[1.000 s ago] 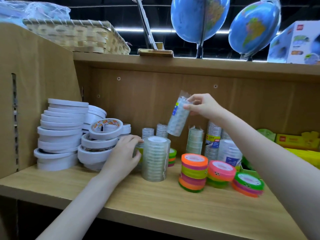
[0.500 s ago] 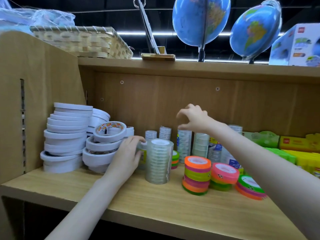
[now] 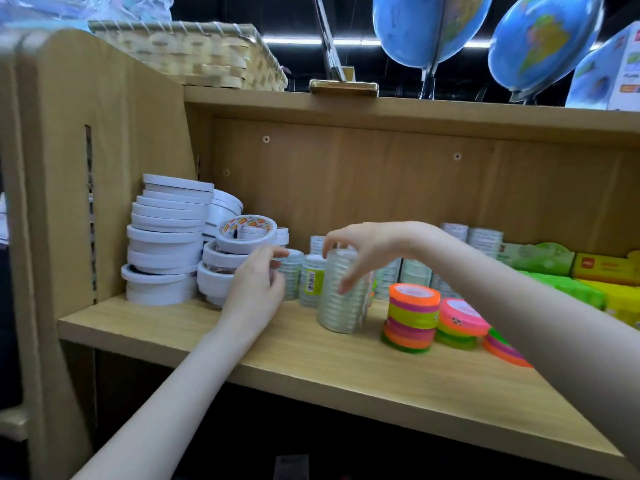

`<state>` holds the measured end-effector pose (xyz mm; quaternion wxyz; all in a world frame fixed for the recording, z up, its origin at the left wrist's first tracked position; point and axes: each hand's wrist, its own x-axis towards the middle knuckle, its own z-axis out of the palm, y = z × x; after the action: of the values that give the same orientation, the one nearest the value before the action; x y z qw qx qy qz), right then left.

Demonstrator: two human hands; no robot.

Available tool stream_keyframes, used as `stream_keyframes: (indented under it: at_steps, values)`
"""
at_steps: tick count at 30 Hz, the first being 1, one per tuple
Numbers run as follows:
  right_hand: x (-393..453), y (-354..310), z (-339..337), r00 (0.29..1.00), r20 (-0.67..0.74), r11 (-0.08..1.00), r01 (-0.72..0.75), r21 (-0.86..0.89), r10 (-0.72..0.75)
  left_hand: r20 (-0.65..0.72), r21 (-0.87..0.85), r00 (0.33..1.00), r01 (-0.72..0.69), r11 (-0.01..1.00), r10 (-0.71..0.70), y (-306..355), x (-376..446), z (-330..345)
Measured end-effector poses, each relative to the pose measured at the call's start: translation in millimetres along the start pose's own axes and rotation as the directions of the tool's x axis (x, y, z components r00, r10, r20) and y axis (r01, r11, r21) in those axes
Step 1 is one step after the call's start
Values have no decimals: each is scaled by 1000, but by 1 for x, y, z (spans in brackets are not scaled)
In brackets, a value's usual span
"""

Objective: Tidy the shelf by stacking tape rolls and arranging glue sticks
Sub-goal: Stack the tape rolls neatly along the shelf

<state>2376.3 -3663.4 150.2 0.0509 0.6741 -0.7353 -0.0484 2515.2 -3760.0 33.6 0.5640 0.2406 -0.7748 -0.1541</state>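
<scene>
- Leftmost, white tape rolls [image 3: 166,244] stand in an uneven tower against the shelf's side wall; its upper rolls sit offset, so a knock could likely slide them off.
- Just beside it, a tilted printed-core roll [image 3: 247,233] perches on a shorter white pile and looks the likeliest to tip if brushed.
- At that pile the left hand [image 3: 258,289] curls its fingers around a small clear roll stack [image 3: 290,275]; motion blur leaves it unclear whether they truly grip it.
- Centre, the right hand [image 3: 363,251] arches over the tall clear tape stack [image 3: 341,294], fingers spread and draped at its top, clamping nothing firmly; a hasty pinch could topple the column toward the neon rolls.
- Right of centre, neon tape stacks [image 3: 412,317] stand near the shelf [image 3: 311,362] front edge, where the passing forearm could sweep them off.
- Far right, green and yellow boxes [image 3: 561,282], possibly glue sticks, await sorting.
</scene>
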Motion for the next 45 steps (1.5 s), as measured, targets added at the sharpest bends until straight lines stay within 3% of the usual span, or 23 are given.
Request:
stream_keyframes:
  at_steps: [4,9,12,14,16,24,28,37,40,43,45]
  values:
    - [-14,24,-4,992,82,994,-90,-58,95,80,66,990,-121,990,115,5,-2,3]
    - [-15,45,-1,952,120,946,-256,-201,283,295,324,927,-326,888,232,3,0,17]
    - [-7,45,-4,974,1,955,-221,-199,226,365,485,895,-417,769,255,1,0,25]
    - [10,46,-3,981,-149,989,-134,-68,123,340,546,900,-424,722,271,-4,4,29]
    - [30,46,0,979,-200,999,-42,-28,36,340,550,896,-436,712,286,-8,6,31]
    - [79,37,7,997,66,922,68,-382,-46,368,547,877,-473,691,309,-13,14,32]
    - [79,49,8,998,19,963,68,-259,-65,376,547,880,-464,697,290,-11,19,33]
    - [79,65,16,1000,-20,983,9,-182,-13,362,686,883,-469,556,298,-9,50,67]
    - [81,72,23,994,-105,1000,-15,-8,14,382,660,906,-405,633,181,-9,54,65]
    - [85,75,27,986,-166,1000,15,13,-12,469,599,883,-342,724,30,-10,54,66]
    - [87,77,27,975,-221,999,37,32,-29,478,617,878,-341,709,6,-13,55,66]
